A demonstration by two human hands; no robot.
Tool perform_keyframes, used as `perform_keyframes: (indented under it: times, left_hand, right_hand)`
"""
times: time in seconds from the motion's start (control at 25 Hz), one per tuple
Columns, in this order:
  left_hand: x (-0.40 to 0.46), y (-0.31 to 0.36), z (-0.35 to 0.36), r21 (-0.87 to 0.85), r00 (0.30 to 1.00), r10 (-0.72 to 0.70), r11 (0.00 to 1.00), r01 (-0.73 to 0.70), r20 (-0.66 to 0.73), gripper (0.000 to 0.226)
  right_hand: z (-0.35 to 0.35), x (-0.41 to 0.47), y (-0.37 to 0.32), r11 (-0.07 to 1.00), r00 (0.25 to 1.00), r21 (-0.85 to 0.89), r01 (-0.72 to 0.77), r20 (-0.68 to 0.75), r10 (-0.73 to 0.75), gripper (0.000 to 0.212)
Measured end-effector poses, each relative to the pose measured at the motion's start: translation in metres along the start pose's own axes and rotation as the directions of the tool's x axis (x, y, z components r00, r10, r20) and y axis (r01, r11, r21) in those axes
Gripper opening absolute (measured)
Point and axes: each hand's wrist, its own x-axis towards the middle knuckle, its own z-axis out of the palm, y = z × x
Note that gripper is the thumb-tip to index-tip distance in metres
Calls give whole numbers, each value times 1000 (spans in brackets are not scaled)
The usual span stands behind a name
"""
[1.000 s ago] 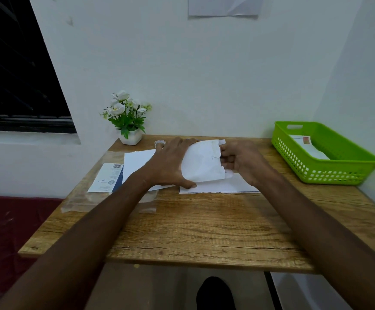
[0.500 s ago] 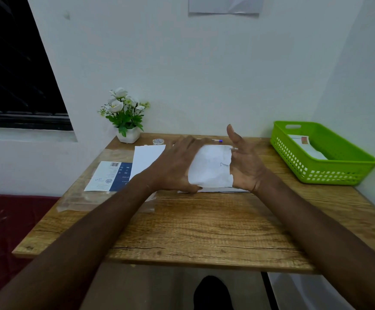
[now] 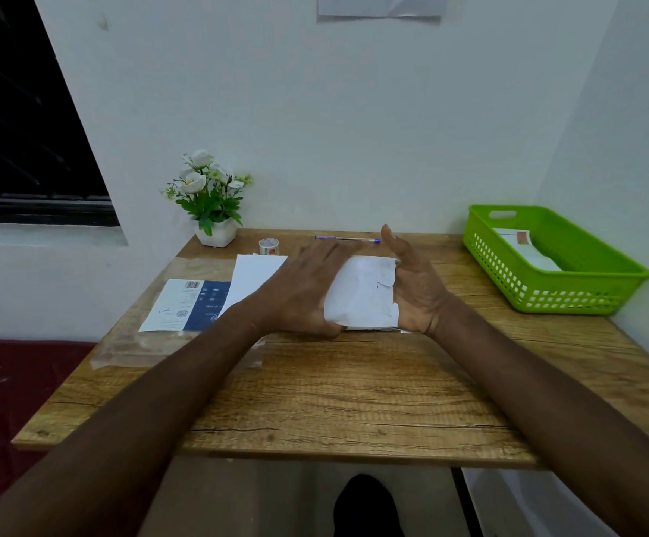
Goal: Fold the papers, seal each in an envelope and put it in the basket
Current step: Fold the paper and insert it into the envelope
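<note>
A folded white paper (image 3: 361, 294) lies on the wooden table (image 3: 354, 389) between my two hands. My left hand (image 3: 303, 292) lies flat on its left part, fingers straight and pressing down. My right hand (image 3: 416, 288) stands on edge against the paper's right side, palm facing left, thumb up. More white sheets (image 3: 255, 279) lie under and to the left of it. The green basket (image 3: 571, 292) stands at the right with a sealed envelope (image 3: 524, 250) inside.
A blue-and-white printed sleeve (image 3: 187, 306) on clear plastic lies at the left. A tape roll (image 3: 269, 246), a blue pen (image 3: 348, 238) and a white flower pot (image 3: 216, 211) stand along the back edge by the wall.
My right hand let go of the paper's right edge and opened, now standing flat against that side. My left hand stays pressing on the paper.
</note>
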Motion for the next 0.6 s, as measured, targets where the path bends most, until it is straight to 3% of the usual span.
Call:
perform_keyframes:
  times: [0.16,0.32,0.48,0.6]
  left_hand:
    - [0,-1,0,12,1000,-20,1000,20,20,115]
    - [-1,-5,-1,44,998,-49,998,48,26,119]
    - [-3,-16,-6,150,992,-122,982,115,38,112]
    - [-4,-26,-10,146,983,-179,974,172,39,109]
  right_hand:
    - [-1,0,-1,1000,999,-22,-20,-27,20,88]
    - [-5,2,1,998,999,-56,-16,27,17,60]
    - [-15,5,-5,997,999,-67,-43,26,45,77]
    - [-22,3,-20,966,998,-259,-11,-59,-4,64]
